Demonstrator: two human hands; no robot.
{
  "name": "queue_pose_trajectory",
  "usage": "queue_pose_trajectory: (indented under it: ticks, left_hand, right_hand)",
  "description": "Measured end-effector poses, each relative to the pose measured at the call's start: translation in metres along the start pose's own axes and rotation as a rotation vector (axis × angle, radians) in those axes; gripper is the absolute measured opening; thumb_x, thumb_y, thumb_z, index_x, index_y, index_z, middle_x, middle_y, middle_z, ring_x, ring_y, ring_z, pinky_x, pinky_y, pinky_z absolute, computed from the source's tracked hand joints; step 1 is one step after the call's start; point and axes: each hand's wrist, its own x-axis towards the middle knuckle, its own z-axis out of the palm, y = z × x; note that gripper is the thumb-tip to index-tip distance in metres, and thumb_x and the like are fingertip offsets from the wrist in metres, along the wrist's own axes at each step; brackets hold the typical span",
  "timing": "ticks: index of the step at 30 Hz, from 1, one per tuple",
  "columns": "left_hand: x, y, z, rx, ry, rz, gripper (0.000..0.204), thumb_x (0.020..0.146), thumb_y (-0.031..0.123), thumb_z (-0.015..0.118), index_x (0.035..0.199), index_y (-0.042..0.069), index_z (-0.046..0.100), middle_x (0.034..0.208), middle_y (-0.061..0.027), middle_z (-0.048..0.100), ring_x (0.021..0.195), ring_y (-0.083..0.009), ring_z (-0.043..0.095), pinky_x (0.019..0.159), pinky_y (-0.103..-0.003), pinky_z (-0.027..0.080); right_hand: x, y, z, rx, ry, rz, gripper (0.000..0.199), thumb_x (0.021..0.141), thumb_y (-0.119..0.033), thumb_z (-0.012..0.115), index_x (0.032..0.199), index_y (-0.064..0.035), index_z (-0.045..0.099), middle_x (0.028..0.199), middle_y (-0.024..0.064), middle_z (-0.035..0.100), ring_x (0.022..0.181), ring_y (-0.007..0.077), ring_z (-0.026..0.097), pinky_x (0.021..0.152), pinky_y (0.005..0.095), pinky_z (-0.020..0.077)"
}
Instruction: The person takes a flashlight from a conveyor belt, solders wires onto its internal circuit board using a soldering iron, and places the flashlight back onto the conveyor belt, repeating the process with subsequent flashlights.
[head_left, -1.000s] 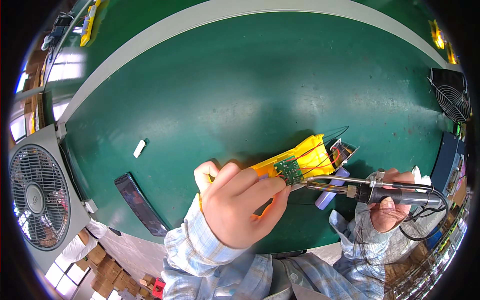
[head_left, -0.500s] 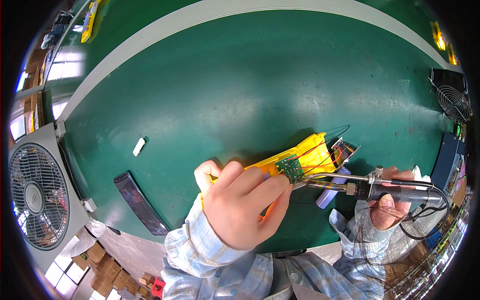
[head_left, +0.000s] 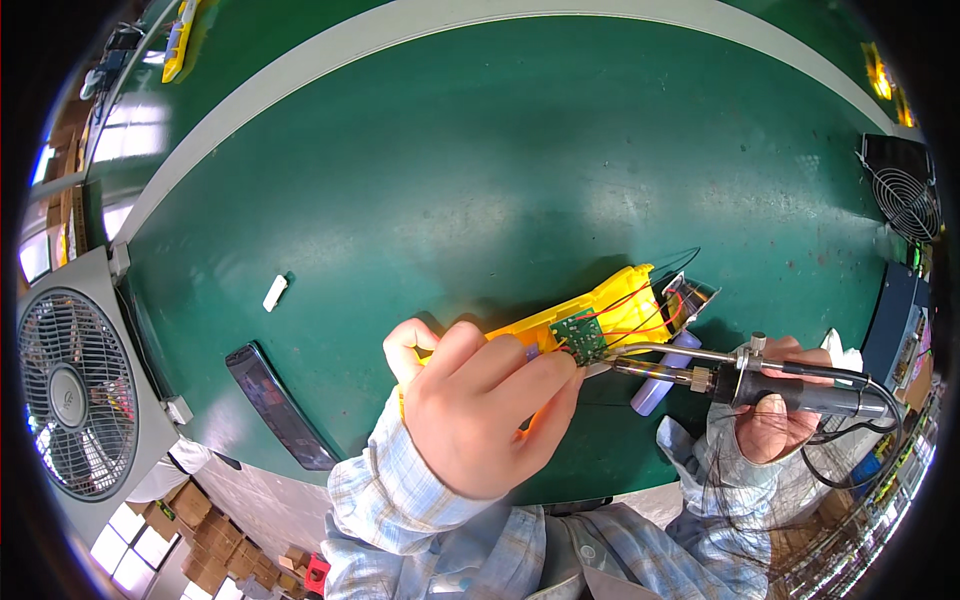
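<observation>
Circuit board, probably fragile, is inviting edge-holding; left hand is hiding its grip, right hand clasping soldering iron.

In front of you spreads a green tabletop, with soft pale glare across its middle and a light grey strip curving along its far edge. At your left stands a grey fan. Below it, you have pale floor, piled cardboard boxes and bright window panes; another green surface lies past the strip.

Workshop: green workbench, soldering iron, stacked cartons.
</observation>
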Motion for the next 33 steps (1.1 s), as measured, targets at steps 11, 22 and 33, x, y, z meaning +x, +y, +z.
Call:
queue_pose_trajectory:
  ticks: [11,22,33]
  left_hand:
    - [-0.001,-0.002,0.002,-0.083,0.042,-0.068,0.012,0.049,0.006,0.061,0.057,0.011,0.054,0.041,0.0044,0.036,0.043,-0.0083,0.032,0.056,-0.027,0.019]
    - [-0.002,-0.005,0.000,-0.063,0.005,-0.053,0.013,0.048,0.005,0.059,0.057,0.013,0.053,0.042,0.0075,0.035,0.044,-0.0078,0.032,0.053,-0.026,0.018]
    - [-0.003,-0.001,0.000,-0.060,-0.002,-0.083,0.010,0.050,0.003,0.058,0.056,0.010,0.054,0.042,0.0055,0.037,0.046,-0.0082,0.034,0.058,-0.028,0.018]
  right_hand:
    - [-0.002,-0.008,0.000,0.066,0.047,0.174,0.035,0.054,-0.020,0.065,0.073,0.0021,0.046,0.069,0.0056,0.040,0.059,0.0193,0.045,0.050,0.0276,0.0370]
    - [-0.002,-0.009,0.000,0.091,0.032,0.245,0.034,0.056,-0.020,0.064,0.074,0.0008,0.044,0.070,0.0058,0.040,0.062,0.0203,0.045,0.052,0.0286,0.0393]
    - [0.000,-0.015,0.001,0.070,0.007,0.184,0.036,0.058,-0.027,0.063,0.071,0.0004,0.044,0.069,0.0044,0.038,0.055,0.0172,0.043,0.048,0.0283,0.0363]
